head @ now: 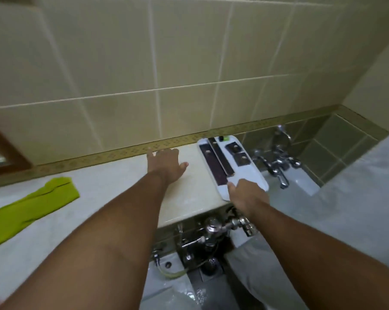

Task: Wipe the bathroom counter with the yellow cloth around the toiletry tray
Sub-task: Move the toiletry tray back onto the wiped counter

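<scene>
A: Nearest to us, below the pale marble bathroom counter [104, 193], what is there?

B: A cluster of chrome valves and pipes [213, 231] under the counter's front edge, with a round floor drain [208, 266] beneath them. Both bare forearms reach over that toward the counter.

A: And the yellow cloth?

B: The yellow-green cloth [30, 209] lies flat and loosely folded on the counter's left part, well apart from both hands. Nobody touches it.

A: What does the right hand do?

B: The right hand [247, 195] grips the near end of the white rectangular toiletry tray [249, 175], thumb on top, fingers curled over the edge. The tray sits at the counter's right end, its near corner past the counter's edge.

A: The left hand?

B: The left hand [166, 166] rests flat on the counter just left of the tray, fingers spread wide, holding nothing, fingertips near the patterned gold border strip [99, 156] at the counter's back.

A: What is on the tray?

B: Two long dark packets [215, 164] side by side and two small dark square packets [238, 154]; something small and green at the far end, too blurred to tell.

A: Beyond the counter?

B: A chrome mixer tap [278, 162] to the right of the tray, and cream wall tiles [144, 63] above.
</scene>
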A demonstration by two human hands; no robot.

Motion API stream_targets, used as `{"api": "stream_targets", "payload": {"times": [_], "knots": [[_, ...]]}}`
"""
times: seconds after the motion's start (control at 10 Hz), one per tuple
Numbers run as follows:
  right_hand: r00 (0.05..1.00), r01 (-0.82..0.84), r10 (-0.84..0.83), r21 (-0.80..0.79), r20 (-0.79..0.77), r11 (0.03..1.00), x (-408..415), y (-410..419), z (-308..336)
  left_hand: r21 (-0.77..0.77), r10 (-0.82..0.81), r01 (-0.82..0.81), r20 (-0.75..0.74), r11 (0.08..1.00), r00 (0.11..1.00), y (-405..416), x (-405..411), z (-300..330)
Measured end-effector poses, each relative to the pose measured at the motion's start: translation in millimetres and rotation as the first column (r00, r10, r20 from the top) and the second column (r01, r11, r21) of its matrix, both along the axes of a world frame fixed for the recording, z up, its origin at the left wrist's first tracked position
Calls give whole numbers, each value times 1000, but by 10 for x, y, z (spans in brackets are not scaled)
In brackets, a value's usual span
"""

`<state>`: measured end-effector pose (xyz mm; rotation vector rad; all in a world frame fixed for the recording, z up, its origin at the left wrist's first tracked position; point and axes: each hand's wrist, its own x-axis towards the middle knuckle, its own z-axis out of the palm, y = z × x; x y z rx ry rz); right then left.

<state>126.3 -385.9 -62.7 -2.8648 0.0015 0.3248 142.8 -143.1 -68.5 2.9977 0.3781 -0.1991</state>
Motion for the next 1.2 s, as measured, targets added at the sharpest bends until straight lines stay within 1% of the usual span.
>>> {"api": "stream_targets", "payload": {"times": [0.1, 0.2, 0.3, 0.4, 0.5, 0.6, 0.7, 0.8, 0.9, 1.0, 1.1, 1.2], "knots": [[959, 221, -189, 143, -210, 965, 109, -426, -227, -13, -25, 25, -45, 1000, 999, -408, 445, -60], [893, 379, -249, 326, -376, 866, 277, -508, -512, -99, 8, -15, -73, 995, 997, -536, 866, -257], [818, 523, -284, 442, -499, 729, 424, -489, -778, -201, 92, -105, -71, 974, 993, -484, 1304, -420], [816, 540, -299, 468, -494, 700, 492, -498, -944, -262, 169, -184, -80, 947, 982, -425, 1622, -525], [865, 463, -286, 439, -412, 770, 531, -517, -1027, -294, 234, -249, -86, 923, 968, -351, 1969, -742], [903, 378, -232, 412, -361, 829, 510, -503, -1054, -304, 249, -261, -78, 916, 965, -348, 2108, -793], [899, 390, -245, 409, -363, 825, 520, -492, -1051, -262, 173, -199, -119, 944, 978, -317, 2175, -802], [922, 336, -233, 344, -308, 877, 506, -521, -1042, -227, 118, -149, -141, 962, 983, -276, 2076, -735], [933, 330, -255, 319, -256, 888, 433, -591, -1017, -228, 127, -148, -104, 962, 987, -207, 1791, -681], [944, 319, -266, 330, -196, 889, 370, -607, -929, -290, 213, -232, -98, 929, 972, -40, 1333, -676], [969, 241, -217, 283, -115, 928, 397, -568, -762, -392, 362, -368, -94, 843, 928, 199, 835, -689], [995, 48, -29, 204, -98, 978, 410, -413, -531, -484, 522, -509, -121, 712, 844, 476, 174, -576]]}}
